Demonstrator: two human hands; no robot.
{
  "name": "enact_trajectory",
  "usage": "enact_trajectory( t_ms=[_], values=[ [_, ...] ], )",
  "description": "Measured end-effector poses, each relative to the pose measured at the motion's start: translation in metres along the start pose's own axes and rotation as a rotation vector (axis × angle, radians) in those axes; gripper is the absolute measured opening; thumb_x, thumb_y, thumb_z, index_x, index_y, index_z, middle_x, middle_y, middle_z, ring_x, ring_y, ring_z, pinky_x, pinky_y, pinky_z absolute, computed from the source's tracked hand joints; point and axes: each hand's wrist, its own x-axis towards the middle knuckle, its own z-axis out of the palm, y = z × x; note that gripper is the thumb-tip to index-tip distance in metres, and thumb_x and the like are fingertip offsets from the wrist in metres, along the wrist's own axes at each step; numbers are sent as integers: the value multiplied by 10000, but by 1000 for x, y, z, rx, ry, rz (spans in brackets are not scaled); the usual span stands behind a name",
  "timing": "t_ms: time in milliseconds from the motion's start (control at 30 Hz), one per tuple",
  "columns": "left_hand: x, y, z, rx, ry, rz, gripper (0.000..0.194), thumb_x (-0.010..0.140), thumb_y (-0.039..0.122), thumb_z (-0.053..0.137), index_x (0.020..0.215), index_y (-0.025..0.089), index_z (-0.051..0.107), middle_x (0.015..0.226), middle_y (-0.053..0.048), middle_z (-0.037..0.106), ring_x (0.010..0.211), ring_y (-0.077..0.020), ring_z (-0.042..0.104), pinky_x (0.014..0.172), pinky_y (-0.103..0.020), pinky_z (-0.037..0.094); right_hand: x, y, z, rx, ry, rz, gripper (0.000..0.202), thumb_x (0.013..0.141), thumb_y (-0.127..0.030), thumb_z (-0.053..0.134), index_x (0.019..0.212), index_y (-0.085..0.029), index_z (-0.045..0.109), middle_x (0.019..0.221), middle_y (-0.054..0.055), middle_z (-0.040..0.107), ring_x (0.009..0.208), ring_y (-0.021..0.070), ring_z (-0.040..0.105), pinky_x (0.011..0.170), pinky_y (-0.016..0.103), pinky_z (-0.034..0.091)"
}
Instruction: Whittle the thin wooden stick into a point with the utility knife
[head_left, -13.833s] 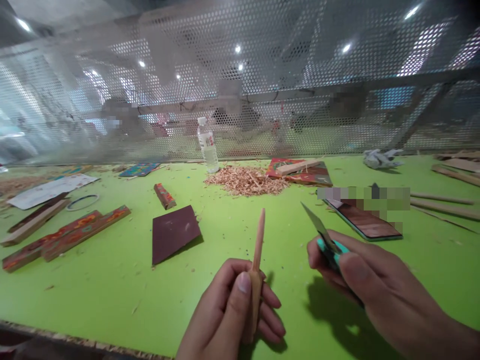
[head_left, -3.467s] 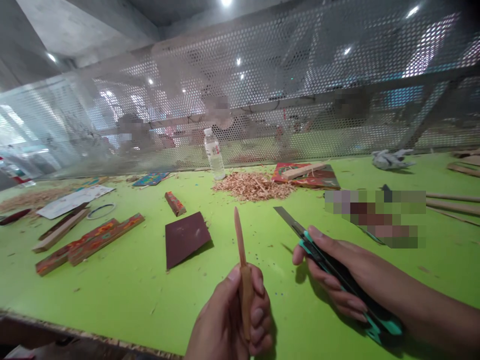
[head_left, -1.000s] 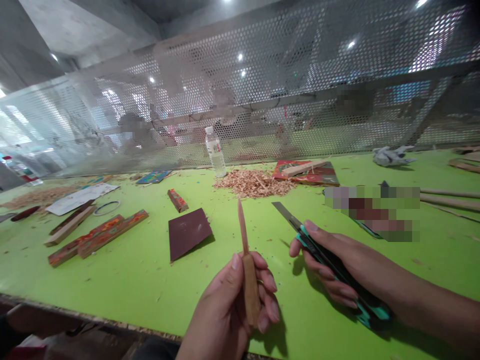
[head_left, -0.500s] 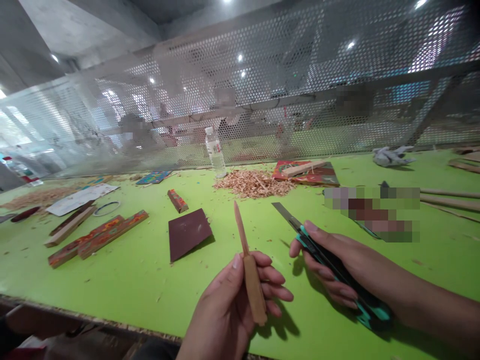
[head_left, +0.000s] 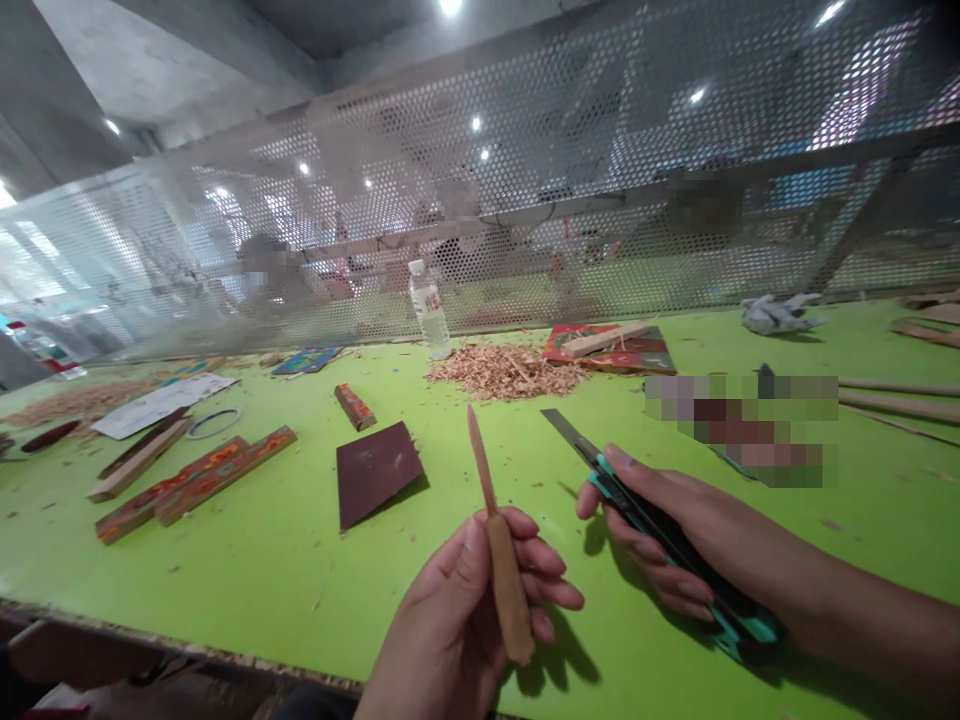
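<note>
**Carved stick and knife held over the green bench**

While the left hand [head_left: 480,590] is gripping a whittled wooden stick [head_left: 495,540] upright, point up, between thumb and fingers, the right hand [head_left: 675,530] is clasping a teal utility knife [head_left: 637,510], blade extended toward the stick but apart from it. Both are hovering above the green table [head_left: 247,560], near a sandpaper sheet [head_left: 375,470] and a pile of shavings [head_left: 510,370].

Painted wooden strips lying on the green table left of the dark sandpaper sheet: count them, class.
3: two long painted strips side by side at the left, and one short painted block farther back. Plainer sticks beside them aren't counted.
</note>
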Motion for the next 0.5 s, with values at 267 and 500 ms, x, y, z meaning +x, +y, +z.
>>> enact_trajectory(
  t_ms=[267,500],
  values=[
    [-1,2,0,6,-6,-16,294,966,427,852,1052,146,873,955,-76,860,869,-179,830,738,-210,615,-1,-1,2,13,2,-1,511,1093,-647,562,942,-190,734,550,-92,448,349,44,297,312,130,377],
    [3,-3,-7,70,-81,18,361,949,521,842,1071,182,811,867,-3,777,629,-84,736,557,-148,547,-1,-3,3,5,0,6,504,1096,-642,556,950,-194,735,556,-91,446,352,47,292,316,125,368]
  ],
)
